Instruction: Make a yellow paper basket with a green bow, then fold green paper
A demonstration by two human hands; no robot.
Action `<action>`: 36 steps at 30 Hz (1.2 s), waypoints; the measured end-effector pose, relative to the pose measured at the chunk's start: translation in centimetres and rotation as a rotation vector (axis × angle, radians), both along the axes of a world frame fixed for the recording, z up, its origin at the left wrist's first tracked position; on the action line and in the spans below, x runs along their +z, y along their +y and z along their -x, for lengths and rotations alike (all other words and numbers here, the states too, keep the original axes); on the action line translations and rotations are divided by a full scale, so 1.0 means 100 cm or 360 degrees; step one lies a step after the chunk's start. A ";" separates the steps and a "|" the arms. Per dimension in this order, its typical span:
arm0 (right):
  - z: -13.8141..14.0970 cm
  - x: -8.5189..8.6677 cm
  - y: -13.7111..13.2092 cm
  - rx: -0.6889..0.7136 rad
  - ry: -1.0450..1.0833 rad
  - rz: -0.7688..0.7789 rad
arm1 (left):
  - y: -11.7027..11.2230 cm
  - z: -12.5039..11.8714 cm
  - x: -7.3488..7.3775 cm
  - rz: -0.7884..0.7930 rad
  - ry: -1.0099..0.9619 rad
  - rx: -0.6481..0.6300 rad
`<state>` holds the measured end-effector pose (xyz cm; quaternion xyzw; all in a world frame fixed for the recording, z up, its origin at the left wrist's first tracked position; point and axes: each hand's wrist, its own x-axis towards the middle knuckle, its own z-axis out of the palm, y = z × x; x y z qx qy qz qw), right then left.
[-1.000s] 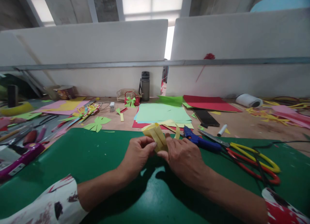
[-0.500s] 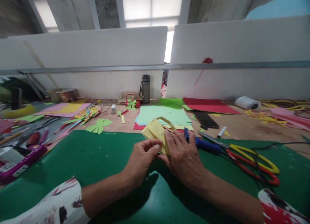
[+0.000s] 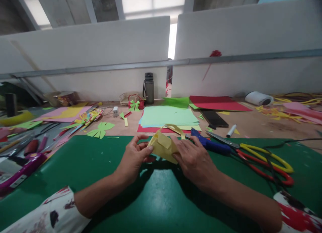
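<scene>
A small yellow paper basket (image 3: 163, 146) with a strip handle (image 3: 176, 128) is held between my two hands over the green mat (image 3: 153, 199). My left hand (image 3: 133, 157) pinches its left edge between thumb and fingers. At the basket's right side, my right hand (image 3: 193, 157) has its fingers closed on the paper. Just beyond my right hand lies a blue glue gun (image 3: 212, 145), partly hidden by the fingers. Beside it rest the scissors (image 3: 264, 159) with one yellow and one red handle loop.
Behind the hands lies a stack of pale green paper (image 3: 168, 117). Further back stand a grey bottle (image 3: 149, 88) and a small red paper basket (image 3: 136, 103). A black phone (image 3: 215, 119) and a white marker (image 3: 231, 131) lie to the right, a purple tool (image 3: 22, 172) at far left.
The yellow basket has turned so that a broader side shows. My left hand has shifted left to its outer edge, while my right hand keeps its hold on the right side.
</scene>
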<state>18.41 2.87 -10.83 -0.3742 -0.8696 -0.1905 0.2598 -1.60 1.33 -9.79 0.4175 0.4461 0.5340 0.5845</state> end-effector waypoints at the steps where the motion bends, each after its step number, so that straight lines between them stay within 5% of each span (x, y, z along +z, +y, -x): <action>1: 0.000 -0.002 0.002 0.0016 -0.0015 -0.0009 | 0.001 0.000 -0.001 0.0002 0.0030 -0.0047; 7: 0.002 0.000 0.009 0.0136 -0.0027 -0.0028 | 0.004 0.001 -0.004 -0.0137 0.0128 -0.0319; 16: 0.005 0.005 0.007 0.0261 0.0047 -0.0011 | 0.003 0.010 -0.021 -0.0636 0.0464 -0.0199; 24: 0.004 0.010 0.005 0.0234 -0.0025 -0.0082 | 0.002 0.013 -0.032 -0.0770 0.0613 -0.0233; 28: 0.006 0.007 0.002 0.0265 0.0018 0.0003 | 0.001 0.013 -0.031 -0.0741 0.0708 -0.0275; 36: 0.018 -0.003 -0.013 0.0142 -0.0003 0.0186 | -0.004 0.005 -0.025 -0.0433 0.0329 -0.0370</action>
